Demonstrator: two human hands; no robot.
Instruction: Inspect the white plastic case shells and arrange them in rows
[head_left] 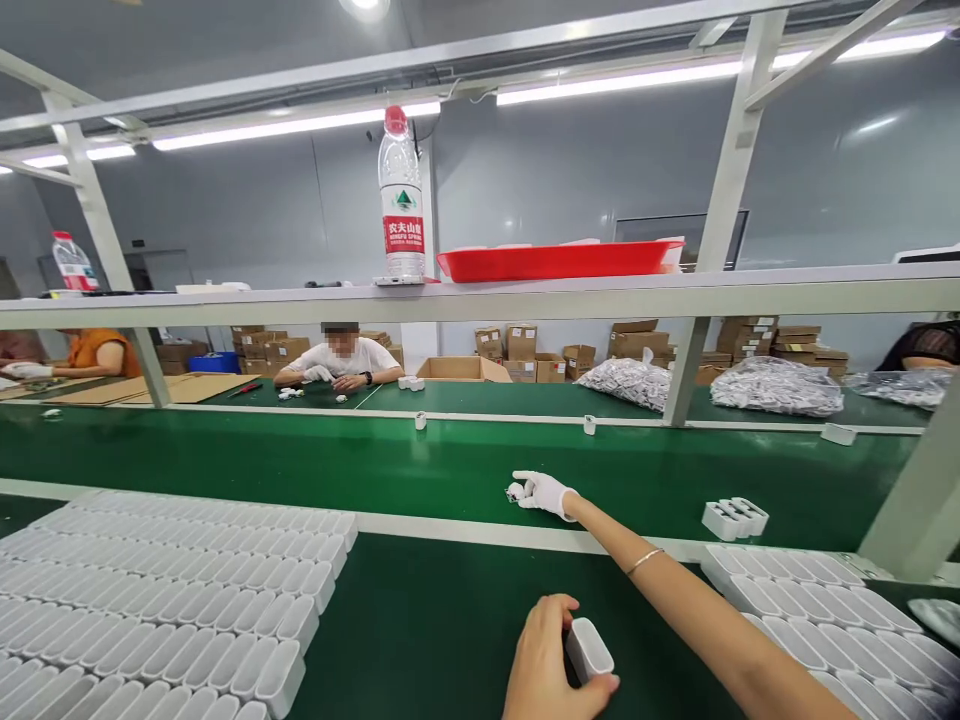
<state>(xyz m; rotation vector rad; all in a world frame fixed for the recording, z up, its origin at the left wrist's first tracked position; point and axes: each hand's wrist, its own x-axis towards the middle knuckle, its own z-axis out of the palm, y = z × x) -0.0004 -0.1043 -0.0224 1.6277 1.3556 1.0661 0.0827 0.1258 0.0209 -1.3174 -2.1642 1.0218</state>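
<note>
My left hand (551, 665), bare, grips a white oblong plastic case (589, 648) over the green bench, fingers behind it and thumb at its near side. My right hand (546, 494), in a white glove, reaches onto the green conveyor belt (300, 455). Its index finger points left, and the other fingers are curled at a small white part (515, 492) with dark bits, too small to name. To the left lie rows of white cases (202, 620), packed side by side. More white cases (832, 620) stand in rows at the right, partly behind my right forearm.
A cluster of white housings (735, 518) sits on the belt at the right. Beyond it, small white parts (589, 425) stand spaced apart. An overhead shelf (525, 300) carries a bottle (403, 200) and a red tray (559, 262). A co-worker (341, 360) sits across, near plastic bags (776, 387).
</note>
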